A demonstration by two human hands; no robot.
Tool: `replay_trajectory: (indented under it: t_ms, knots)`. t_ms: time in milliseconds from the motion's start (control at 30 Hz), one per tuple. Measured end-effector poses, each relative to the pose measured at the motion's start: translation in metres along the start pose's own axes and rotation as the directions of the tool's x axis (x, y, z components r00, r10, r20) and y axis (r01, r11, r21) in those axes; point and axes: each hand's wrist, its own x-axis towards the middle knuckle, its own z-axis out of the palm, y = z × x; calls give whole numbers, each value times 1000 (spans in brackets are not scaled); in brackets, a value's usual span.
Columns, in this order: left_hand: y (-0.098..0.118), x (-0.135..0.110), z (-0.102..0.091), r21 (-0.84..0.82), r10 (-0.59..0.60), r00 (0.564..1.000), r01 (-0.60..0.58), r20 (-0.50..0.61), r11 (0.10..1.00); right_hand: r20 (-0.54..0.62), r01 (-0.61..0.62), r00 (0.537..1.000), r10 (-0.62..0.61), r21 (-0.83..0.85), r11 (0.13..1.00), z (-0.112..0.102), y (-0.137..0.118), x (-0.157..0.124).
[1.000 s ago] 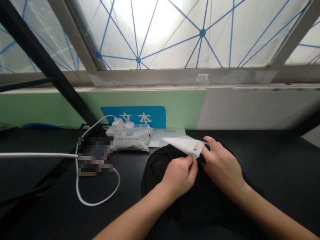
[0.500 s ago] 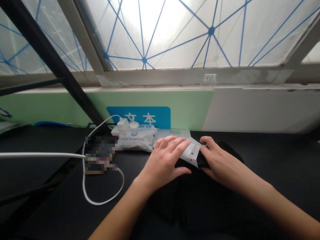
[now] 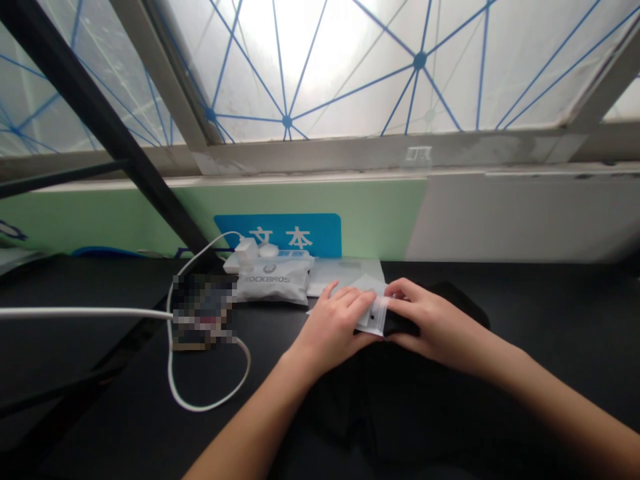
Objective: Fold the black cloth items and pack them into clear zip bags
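The left hand (image 3: 336,325) holds a flat white plastic bag (image 3: 379,323); at its three o'clock, the right hand (image 3: 431,324) grips a black object (image 3: 403,324), seemingly not inside yet.

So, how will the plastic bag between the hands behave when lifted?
The plastic bag probably flops, since its film looks thin and translucent beside the left hand. It may slip, as its surface looks smooth.

Translucent white plastic bag (image 3: 377,320), small dark holes, lying slantwise; black item (image 3: 401,324) against right edge, partly hidden.
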Motion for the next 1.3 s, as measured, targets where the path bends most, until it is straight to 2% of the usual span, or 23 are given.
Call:
replay_trajectory:
  t_ms: [67, 167, 267, 333, 433, 567, 667, 733, 800, 867, 933, 1000, 1067, 1167, 1300]
  knots:
    - [-2, -1, -2, 16, -2, 1000, 2, 5, 1000, -64, -6, 998, 15, 138, 990, -7, 10, -11]
    - [-4, -3, -5, 32, 7, 1000, -8, 8, 999, -146, -81, 983, 113, 208, 975, -17, 29, -32]
    - [-1, -3, -6, 26, 8, 1000, -8, -2, 1000, -21, -199, 978, 208, 215, 956, -15, 42, -48]
    - [2, -2, -6, 24, -3, 1000, 4, -28, 1000, 34, -232, 973, 230, 204, 951, -8, 44, -51]
    - [6, -2, -7, 23, -24, 999, 25, -47, 999, -52, -163, 984, 171, 131, 978, 5, 39, -49]
    - [10, -3, -10, 30, 11, 1000, -11, 15, 999, -164, -22, 986, 17, -28, 999, 13, 29, -44]
    - [18, -3, -11, 39, 63, 997, -65, 44, 997, -177, 52, 981, -79, -150, 987, 17, 17, -40]
    - [25, -3, -10, 54, 91, 995, -93, 35, 994, -172, 88, 978, -117, -165, 982, 21, 9, -38]
    - [32, -3, -8, 81, 95, 995, -97, 28, 992, -175, 111, 976, -128, -105, 988, 23, 6, -36]
    - [36, -2, -7, 108, 84, 996, -88, 39, 990, -157, 92, 984, -86, 33, 995, 20, 10, -36]
    - [37, -2, -6, 122, 77, 995, -85, 69, 989, -122, 30, 993, -7, 189, 981, 13, 21, -39]
    - [37, -2, -7, 129, 71, 994, -82, 87, 988, -105, -43, 992, 72, 258, 965, 6, 36, -42]
    - [37, -2, -8, 136, 61, 994, -73, 92, 988, -87, -81, 991, 101, 210, 974, 5, 51, -46]
    - [37, -2, -8, 152, 52, 995, -66, 89, 986, -41, -89, 995, 91, 42, 995, 17, 66, -46]
    - [36, -2, -7, 177, 56, 996, -69, 75, 982, -89, -56, 995, 40, -182, 982, 37, 71, -38]
